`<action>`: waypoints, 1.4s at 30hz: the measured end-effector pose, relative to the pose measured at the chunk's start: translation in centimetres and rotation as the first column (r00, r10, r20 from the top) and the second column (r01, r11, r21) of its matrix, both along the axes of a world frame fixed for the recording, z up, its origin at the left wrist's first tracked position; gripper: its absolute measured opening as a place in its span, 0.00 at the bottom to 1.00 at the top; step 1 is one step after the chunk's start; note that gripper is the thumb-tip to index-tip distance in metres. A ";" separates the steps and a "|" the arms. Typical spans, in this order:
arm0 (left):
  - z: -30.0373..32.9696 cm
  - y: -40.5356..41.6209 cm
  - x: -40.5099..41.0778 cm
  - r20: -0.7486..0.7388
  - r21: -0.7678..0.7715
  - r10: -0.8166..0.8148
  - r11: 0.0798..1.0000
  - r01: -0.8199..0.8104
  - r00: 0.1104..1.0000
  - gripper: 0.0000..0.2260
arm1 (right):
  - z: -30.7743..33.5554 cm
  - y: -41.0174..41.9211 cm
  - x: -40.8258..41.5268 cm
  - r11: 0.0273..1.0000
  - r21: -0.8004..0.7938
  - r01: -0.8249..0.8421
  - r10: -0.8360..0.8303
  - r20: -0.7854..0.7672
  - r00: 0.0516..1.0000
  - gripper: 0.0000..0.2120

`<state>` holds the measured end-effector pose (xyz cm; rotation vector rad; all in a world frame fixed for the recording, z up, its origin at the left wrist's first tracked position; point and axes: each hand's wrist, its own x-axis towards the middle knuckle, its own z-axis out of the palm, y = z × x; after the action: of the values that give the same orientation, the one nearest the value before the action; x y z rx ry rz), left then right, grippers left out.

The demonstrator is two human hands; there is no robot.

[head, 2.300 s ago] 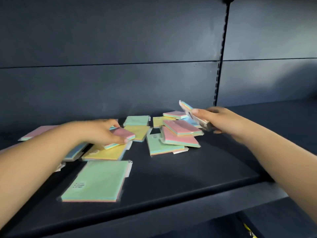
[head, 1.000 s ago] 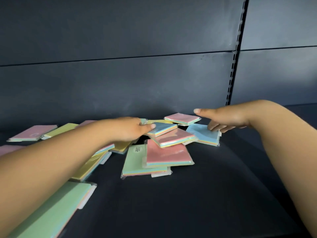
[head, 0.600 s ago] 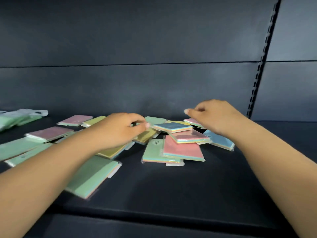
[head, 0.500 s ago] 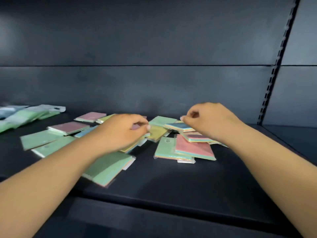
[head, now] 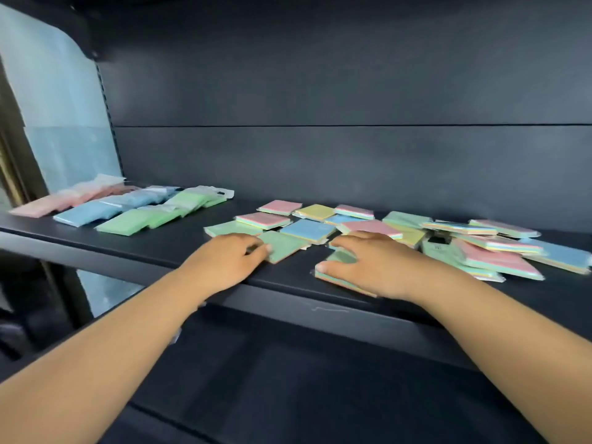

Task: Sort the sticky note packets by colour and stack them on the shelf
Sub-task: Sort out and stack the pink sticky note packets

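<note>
Pink, blue, green, yellow packets (head: pixel 309 230) on black shelf (head: pixel 179 241)

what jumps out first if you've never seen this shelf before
A loose scatter of pastel sticky note packets covers the middle and right of the dark shelf. The left hand and right hand each touch a green packet near the front edge. At far left lie neat pink, blue and green rows.
</note>
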<state>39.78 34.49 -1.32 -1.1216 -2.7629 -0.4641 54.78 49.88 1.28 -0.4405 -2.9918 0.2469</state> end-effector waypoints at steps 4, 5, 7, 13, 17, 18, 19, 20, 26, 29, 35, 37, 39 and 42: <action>-0.9 -1.5 -0.9 0.035 0.050 -0.101 0.994 0.100 0.994 0.19 | -1.9 -1.6 -1.7 0.987 0.077 0.139 -0.144 0.071 0.987 0.28; -0.9 -1.6 -0.9 0.007 0.056 -0.136 0.989 0.135 0.991 0.19 | -2.1 -1.9 -1.8 0.981 0.095 0.167 -0.173 0.057 0.983 0.27; -1.1 -1.5 -1.1 -0.023 0.066 -0.207 0.976 0.208 0.978 0.18 | -2.2 -2.1 -1.7 0.973 0.084 0.216 -0.219 0.036 0.975 0.25; -0.6 -2.3 -3.6 0.052 0.202 -0.314 0.933 0.298 0.948 0.18 | -2.1 -2.8 -1.3 0.951 -0.032 0.308 -0.308 0.012 0.951 0.22; -0.4 -2.7 -5.7 -0.084 -0.109 -0.125 0.987 0.116 0.989 0.22 | -1.5 -2.1 -0.7 0.914 -0.258 0.313 -0.325 -0.005 0.946 0.24; -0.6 -2.6 -5.7 -0.096 -0.146 -0.129 0.983 0.115 0.987 0.22 | -1.2 -1.9 -0.6 0.881 -0.364 0.303 -0.348 -0.065 0.935 0.23; -0.7 -2.4 -5.6 -0.107 -0.152 -0.149 0.979 0.132 0.983 0.23 | -0.9 -1.6 -0.7 0.845 -0.455 0.282 -0.388 -0.160 0.907 0.19; -0.8 -2.2 -5.5 -0.115 -0.133 -0.171 0.979 0.155 0.979 0.22 | -0.5 -1.0 -0.9 0.817 -0.511 0.268 -0.444 -0.259 0.858 0.14; 0.7 -0.3 -7.4 0.058 0.260 -0.170 0.954 0.150 0.984 0.12 | 0.6 4.1 -3.3 0.704 -0.373 0.604 -0.693 -0.175 0.699 0.20; 1.3 1.8 -10.7 0.033 0.145 -0.018 0.989 0.013 0.999 0.14 | 0.8 5.6 -5.0 0.720 -0.323 0.614 -0.666 -0.075 0.742 0.23; 0.5 5.8 -13.5 0.232 -0.063 0.173 0.985 -0.163 0.957 0.34 | 1.5 7.3 -6.6 0.787 -0.158 0.597 -0.577 0.154 0.802 0.27; 0.3 6.3 -13.4 0.241 -0.042 0.158 0.987 -0.153 0.957 0.35 | 1.6 8.3 -6.9 0.791 -0.151 0.593 -0.567 0.185 0.803 0.29; 0.1 6.5 -13.1 0.284 0.012 0.147 0.988 -0.157 0.948 0.33 | 1.5 9.0 -7.1 0.786 -0.175 0.593 -0.562 0.196 0.803 0.31; 0.1 6.4 -13.0 0.364 0.164 0.106 0.971 -0.176 0.925 0.24 | 1.3 9.1 -7.3 0.778 -0.246 0.578 -0.550 0.177 0.816 0.25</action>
<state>26.77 40.90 -1.20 -0.8566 -2.9824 -0.9805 47.52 58.96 2.61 -1.3864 -2.7348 0.6169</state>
